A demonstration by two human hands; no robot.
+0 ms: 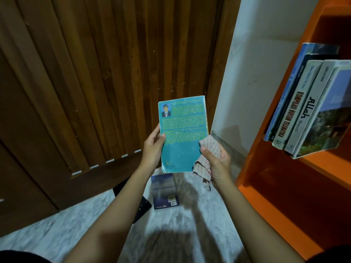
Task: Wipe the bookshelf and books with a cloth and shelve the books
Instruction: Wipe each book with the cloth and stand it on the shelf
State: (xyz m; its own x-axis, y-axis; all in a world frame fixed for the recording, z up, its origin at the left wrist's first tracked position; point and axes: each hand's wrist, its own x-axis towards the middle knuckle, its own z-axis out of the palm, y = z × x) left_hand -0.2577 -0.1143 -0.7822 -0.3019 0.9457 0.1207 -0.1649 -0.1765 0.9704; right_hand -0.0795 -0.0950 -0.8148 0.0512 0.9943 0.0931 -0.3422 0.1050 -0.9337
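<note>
I hold a teal book upright in front of me, its back cover with yellow text facing me. My left hand grips its left edge. My right hand is closed on a red-checked cloth pressed against the book's lower right corner. The orange bookshelf stands on the right. On one of its shelves, several books stand together and lean.
A dark blue book and a black flat object lie on the pale marbled floor below my hands. A brown slatted wooden door fills the left and centre. A white wall separates it from the shelf.
</note>
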